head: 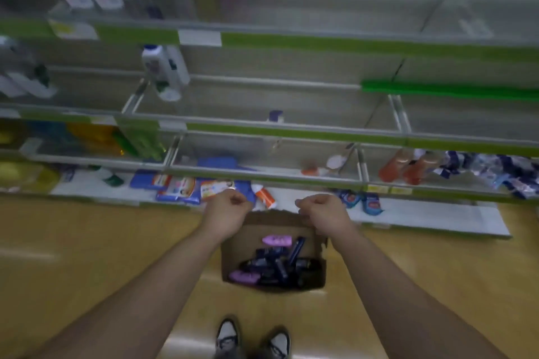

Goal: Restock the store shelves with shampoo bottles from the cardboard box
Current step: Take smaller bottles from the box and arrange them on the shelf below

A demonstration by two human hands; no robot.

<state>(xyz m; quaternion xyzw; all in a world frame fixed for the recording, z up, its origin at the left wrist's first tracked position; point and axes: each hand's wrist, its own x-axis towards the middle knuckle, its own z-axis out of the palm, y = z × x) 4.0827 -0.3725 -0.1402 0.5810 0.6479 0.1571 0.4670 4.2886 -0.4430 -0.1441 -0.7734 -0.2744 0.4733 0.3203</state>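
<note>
Shampoo bottles [277, 268] were recorded lying loose in the open cardboard box [230, 259], which stood on the floor [87, 256]. Most were dark blue and heaped at mixed angles. One pink bottle [277, 240] lay on its side on top, its long axis running left to right.

Both hands were held over the box's far rim. The left hand [229, 208] was at the far-left corner and the right hand [320, 210] at the far-right corner. The fingers of both were curled inward, with the right fingers [303, 214] against the rim. Whether either hand pinched the cardboard could not be told because of blur.

Relative to the fingers, the pink bottle lay below and back toward the person, between the two hands. It was judged marginally nearer the right hand. A second pink bottle [243, 276] lay further back, on the left-hand side.

Beyond the fingers the store shelves [262, 102] were noted, largely bare in the middle bays.
</note>
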